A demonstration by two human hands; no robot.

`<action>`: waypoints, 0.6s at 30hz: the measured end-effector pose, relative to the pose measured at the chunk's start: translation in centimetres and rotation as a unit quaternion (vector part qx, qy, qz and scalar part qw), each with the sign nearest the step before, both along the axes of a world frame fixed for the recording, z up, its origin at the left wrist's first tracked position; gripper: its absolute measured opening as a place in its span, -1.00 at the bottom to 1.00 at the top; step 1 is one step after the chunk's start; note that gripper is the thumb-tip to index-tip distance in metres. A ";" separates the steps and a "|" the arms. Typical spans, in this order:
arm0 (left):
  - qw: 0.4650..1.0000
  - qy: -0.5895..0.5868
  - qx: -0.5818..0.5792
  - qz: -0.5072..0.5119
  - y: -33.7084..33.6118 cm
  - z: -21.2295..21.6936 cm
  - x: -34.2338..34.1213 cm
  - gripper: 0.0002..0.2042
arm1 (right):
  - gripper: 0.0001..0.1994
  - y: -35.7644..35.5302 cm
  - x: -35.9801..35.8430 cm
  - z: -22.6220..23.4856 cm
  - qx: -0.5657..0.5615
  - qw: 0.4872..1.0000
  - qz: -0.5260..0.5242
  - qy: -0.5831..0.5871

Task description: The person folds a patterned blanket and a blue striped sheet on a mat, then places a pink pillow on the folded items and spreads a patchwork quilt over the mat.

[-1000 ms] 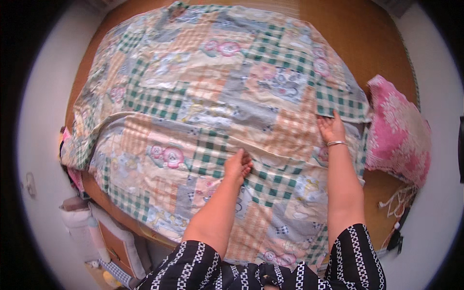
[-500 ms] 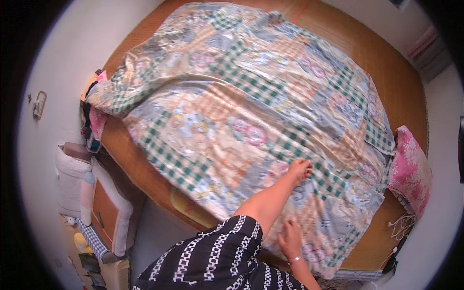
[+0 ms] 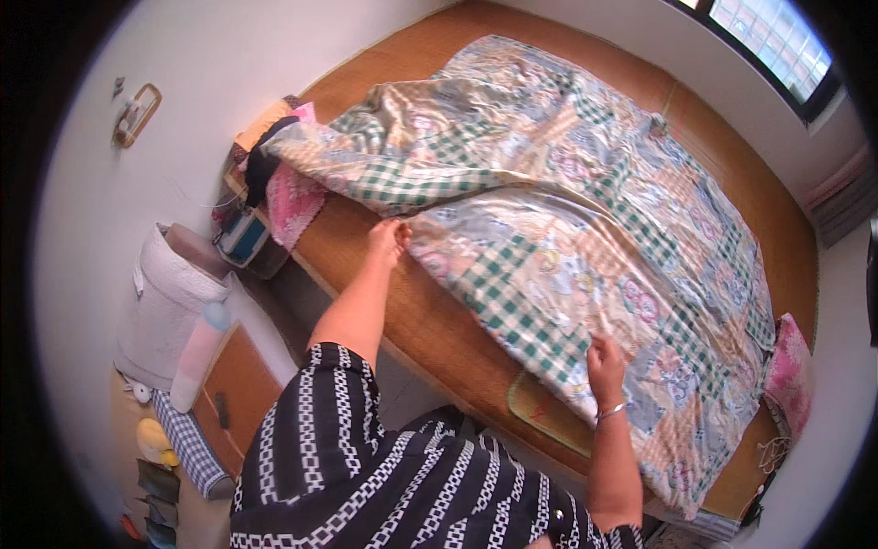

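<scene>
While the left hand (image 3: 390,240) pinches the near edge of the quilt (image 3: 585,238), its fingers bent tight, the right hand (image 3: 605,371) (with a bangle (image 3: 611,412) at the wrist) is curled over it further along; from where I stand, I can't tell whether it grips any. The quilt lies rumpled across the brown bed (image 3: 430,329), a pillow (image 3: 791,371) by its right end

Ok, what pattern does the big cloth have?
The cloth has a patchwork print including green checks, best seen in the head view.
</scene>
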State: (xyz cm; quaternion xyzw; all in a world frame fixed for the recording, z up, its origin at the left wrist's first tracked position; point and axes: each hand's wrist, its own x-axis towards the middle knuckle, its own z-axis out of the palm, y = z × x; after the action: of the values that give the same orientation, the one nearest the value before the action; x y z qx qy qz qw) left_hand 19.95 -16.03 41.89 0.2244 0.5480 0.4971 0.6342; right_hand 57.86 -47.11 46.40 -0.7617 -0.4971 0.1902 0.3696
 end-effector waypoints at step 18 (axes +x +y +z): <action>0.984 0.006 0.026 -0.178 27.5 3.7 -25.6 -0.86 | -0.84 40.6 -35.1 3.2 0.079 0.993 0.090 0.018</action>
State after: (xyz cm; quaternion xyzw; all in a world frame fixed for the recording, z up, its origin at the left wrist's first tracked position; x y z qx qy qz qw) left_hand -5.63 11.51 45.59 0.3378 0.4898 0.3891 0.7033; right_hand 22.81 -6.55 49.63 -0.6786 -0.5700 0.1966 0.4193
